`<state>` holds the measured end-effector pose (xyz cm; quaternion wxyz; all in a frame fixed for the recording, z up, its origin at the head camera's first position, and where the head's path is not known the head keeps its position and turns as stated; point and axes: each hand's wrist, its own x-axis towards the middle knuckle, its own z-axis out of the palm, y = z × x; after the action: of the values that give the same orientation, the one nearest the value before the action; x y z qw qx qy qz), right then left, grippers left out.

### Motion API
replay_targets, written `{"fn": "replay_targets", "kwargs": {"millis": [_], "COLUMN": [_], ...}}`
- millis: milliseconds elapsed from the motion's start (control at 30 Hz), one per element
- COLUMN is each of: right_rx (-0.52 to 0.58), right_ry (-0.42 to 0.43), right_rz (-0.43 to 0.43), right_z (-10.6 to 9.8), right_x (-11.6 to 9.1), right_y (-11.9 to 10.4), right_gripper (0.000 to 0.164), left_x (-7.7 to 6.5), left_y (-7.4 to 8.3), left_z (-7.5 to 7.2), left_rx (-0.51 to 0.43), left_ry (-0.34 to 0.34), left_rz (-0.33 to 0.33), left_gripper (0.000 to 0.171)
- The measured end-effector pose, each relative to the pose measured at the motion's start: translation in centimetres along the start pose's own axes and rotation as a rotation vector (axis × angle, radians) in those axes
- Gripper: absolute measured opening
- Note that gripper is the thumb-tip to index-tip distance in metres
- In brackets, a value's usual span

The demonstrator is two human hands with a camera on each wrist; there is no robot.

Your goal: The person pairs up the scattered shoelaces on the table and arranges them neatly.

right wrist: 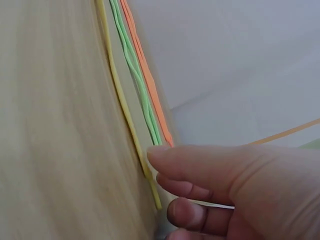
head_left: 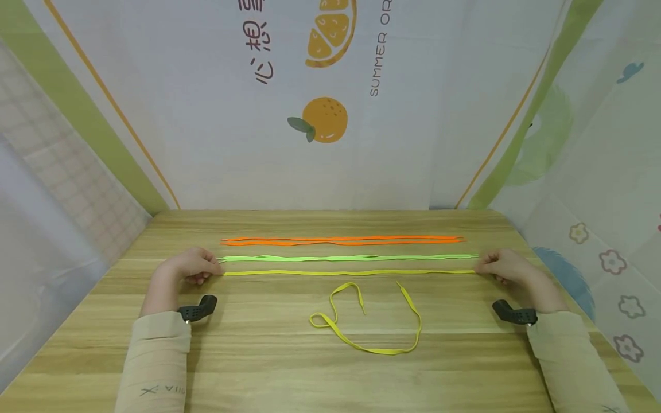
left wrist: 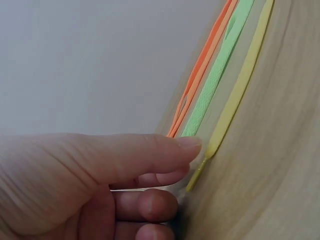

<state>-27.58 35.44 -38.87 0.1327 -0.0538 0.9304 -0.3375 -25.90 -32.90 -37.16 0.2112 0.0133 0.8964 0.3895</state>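
A flat yellow shoelace (head_left: 351,272) lies stretched straight across the wooden table between both hands. My left hand (head_left: 193,265) is at its left end; in the left wrist view the lace's tip (left wrist: 198,174) shows whole just beyond the thumb. At the other end is my right hand (head_left: 506,267), its thumb beside the lace's tip (right wrist: 156,195), which also shows uncovered. Fingers of both hands are loosely bent. Just behind runs a pair of light green shoelaces (head_left: 310,259), and farther back a pair of orange shoelaces (head_left: 408,237), all roughly parallel.
A second yellow shoelace (head_left: 382,351) lies in a loose curve with a small loop in front of the straight one. Behind the wooden table (head_left: 330,381) hangs a white curtain (head_left: 222,143) printed with oranges. Black wrist devices (head_left: 198,310) sit by both sleeves.
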Motion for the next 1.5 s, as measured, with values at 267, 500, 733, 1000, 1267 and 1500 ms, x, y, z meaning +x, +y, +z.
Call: {"fn": "replay_targets", "kwargs": {"millis": [267, 500, 733, 1000, 1267, 1500], "right_rx": [-0.022, -0.059, -0.061, -0.046, -0.044, -0.089], "right_ry": [-0.011, 0.01, 0.003, 0.005, 0.006, 0.029], "right_rz": [-0.04, -0.081, -0.137, -0.157, -0.206, -0.244], "right_z": [-0.3, -0.5, -0.6, -0.5, -0.1, 0.5], "right_x": [-0.1, -0.4, -0.5, -0.9, -1.6, -1.8], "right_y": [-0.6, -1.7, -2.8, -4.4, -6.4, -7.9], "right_gripper": [0.029, 0.031, 0.033, 0.038, 0.042, 0.036], "left_x": [-0.2, 0.1, -0.2, -0.3, 0.2, 0.2], "left_y": [0.5, 1.3, 3.0, 4.8, 6.7, 8.4], "left_z": [-0.2, -0.4, -0.4, 0.2, 1.5, 3.1], "left_rx": [0.018, 0.045, 0.033, 0.038, 0.034, 0.012], "left_ry": [0.031, 0.033, 0.061, 0.08, 0.059, 0.019], "left_rz": [0.022, 0.113, 0.179, 0.273, 0.347, 0.44], "left_gripper": [0.025, 0.027, 0.038, 0.043, 0.041, 0.032]}}
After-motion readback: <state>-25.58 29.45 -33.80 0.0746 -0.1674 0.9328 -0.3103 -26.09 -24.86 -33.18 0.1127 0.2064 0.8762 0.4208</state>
